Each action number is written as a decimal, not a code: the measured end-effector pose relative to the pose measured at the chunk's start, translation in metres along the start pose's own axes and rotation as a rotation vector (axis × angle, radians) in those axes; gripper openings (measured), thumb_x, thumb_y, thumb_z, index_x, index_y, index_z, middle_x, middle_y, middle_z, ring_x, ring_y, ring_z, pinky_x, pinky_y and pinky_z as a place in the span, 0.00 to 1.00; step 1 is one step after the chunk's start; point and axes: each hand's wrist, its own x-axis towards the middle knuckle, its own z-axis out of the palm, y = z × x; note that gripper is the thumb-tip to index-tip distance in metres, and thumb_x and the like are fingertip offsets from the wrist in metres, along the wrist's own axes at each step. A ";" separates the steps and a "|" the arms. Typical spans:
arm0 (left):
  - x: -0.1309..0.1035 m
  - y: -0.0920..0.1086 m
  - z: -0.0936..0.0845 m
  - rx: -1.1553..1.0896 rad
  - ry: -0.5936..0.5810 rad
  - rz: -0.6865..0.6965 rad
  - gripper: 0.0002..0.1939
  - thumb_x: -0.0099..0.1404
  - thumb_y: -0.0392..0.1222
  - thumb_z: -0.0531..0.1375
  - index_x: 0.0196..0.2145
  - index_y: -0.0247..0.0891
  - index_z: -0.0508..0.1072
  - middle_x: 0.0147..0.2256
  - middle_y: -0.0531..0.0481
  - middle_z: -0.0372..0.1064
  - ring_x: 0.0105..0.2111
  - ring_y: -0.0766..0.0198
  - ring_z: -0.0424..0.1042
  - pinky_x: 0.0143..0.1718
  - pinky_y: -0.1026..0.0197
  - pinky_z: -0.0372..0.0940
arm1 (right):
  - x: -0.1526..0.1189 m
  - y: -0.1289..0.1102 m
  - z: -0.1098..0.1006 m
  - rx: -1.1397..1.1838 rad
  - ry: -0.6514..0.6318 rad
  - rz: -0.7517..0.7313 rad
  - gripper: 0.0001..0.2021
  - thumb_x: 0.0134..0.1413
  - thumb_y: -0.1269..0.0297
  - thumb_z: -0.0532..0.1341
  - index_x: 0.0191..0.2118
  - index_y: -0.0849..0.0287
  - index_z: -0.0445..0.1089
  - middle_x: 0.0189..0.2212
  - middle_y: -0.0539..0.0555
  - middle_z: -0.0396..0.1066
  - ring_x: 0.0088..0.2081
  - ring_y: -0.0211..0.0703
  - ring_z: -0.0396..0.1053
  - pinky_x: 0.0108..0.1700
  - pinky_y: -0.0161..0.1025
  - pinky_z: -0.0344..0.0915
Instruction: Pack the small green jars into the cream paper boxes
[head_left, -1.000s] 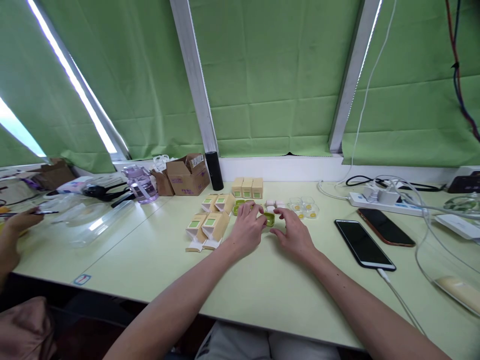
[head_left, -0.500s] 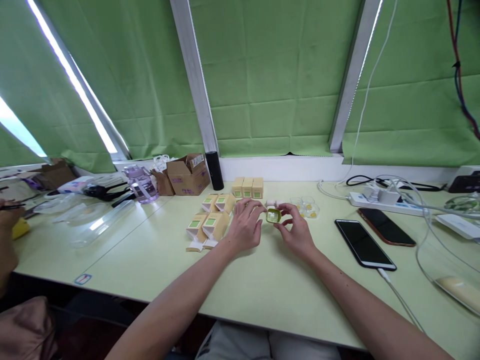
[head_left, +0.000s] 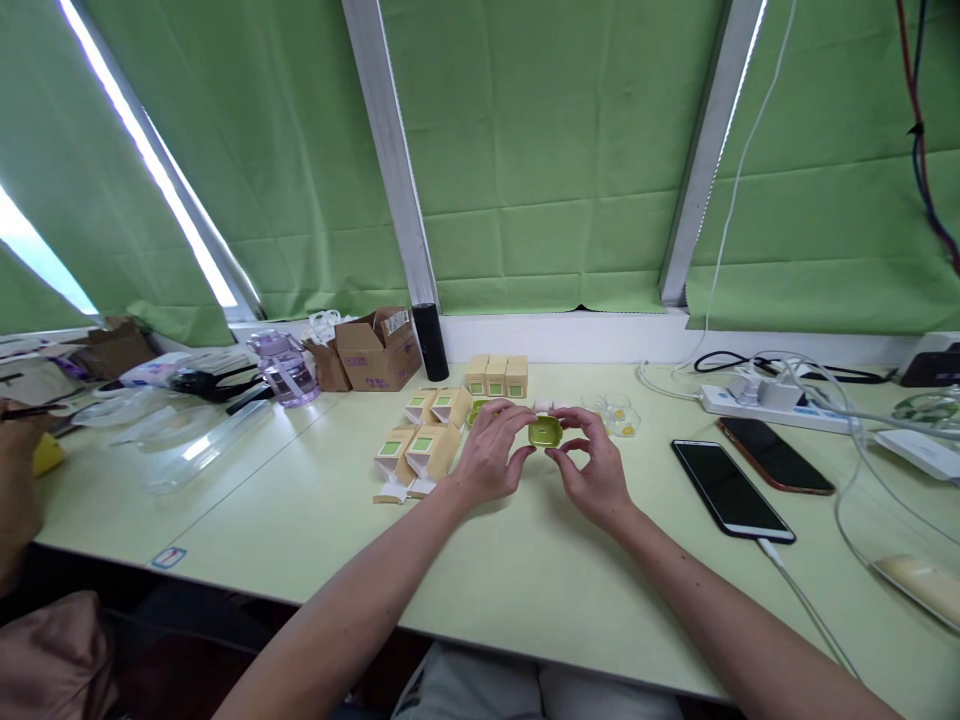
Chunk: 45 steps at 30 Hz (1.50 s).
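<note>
A small green open case (head_left: 545, 432) is held up just above the table between my two hands, its hollow side facing me. The fingers and thumb of my left hand (head_left: 491, 452) close on its left edge. On the opposite side, my right hand (head_left: 592, 465) pinches its right edge between thumb and fingers. Behind my left fingers another green piece (head_left: 476, 408) partly shows. Several small cream cartons (head_left: 431, 455) with green labels lie left of my left hand, some with flaps open. A clear tray (head_left: 621, 415) with yellow spots sits beyond my right hand.
Three upright cream boxes (head_left: 496, 376) stand at the back, near a black cylinder (head_left: 429, 342) and a cardboard box (head_left: 377, 355). Two phones (head_left: 731, 488), a power strip (head_left: 772, 405) and cables occupy the right. Left are a purple bottle (head_left: 283, 370) and another person's hand (head_left: 16, 460).
The case has turned slightly and its inside now looks plain green instead of pale. My hands have shifted only a little, and the green piece behind my left hand has come into view.
</note>
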 end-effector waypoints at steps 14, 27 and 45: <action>0.000 -0.001 0.000 -0.014 0.049 -0.026 0.21 0.68 0.34 0.61 0.58 0.42 0.66 0.51 0.40 0.77 0.54 0.48 0.70 0.54 0.40 0.69 | -0.002 -0.003 -0.001 0.007 -0.009 -0.043 0.20 0.64 0.64 0.62 0.60 0.48 0.63 0.56 0.59 0.70 0.51 0.50 0.73 0.42 0.47 0.80; -0.003 -0.005 0.005 -0.021 0.037 -0.109 0.18 0.71 0.41 0.61 0.57 0.41 0.69 0.47 0.40 0.77 0.51 0.48 0.71 0.51 0.42 0.72 | -0.002 0.000 -0.002 -0.007 -0.029 -0.018 0.20 0.64 0.63 0.62 0.60 0.48 0.63 0.56 0.59 0.71 0.52 0.50 0.74 0.44 0.48 0.81; -0.001 -0.012 0.008 -0.050 0.132 -0.165 0.13 0.73 0.48 0.61 0.49 0.38 0.76 0.38 0.41 0.78 0.44 0.53 0.73 0.44 0.49 0.73 | -0.003 0.011 -0.001 -0.063 -0.070 -0.030 0.27 0.66 0.67 0.58 0.68 0.44 0.62 0.54 0.55 0.76 0.48 0.47 0.76 0.42 0.46 0.81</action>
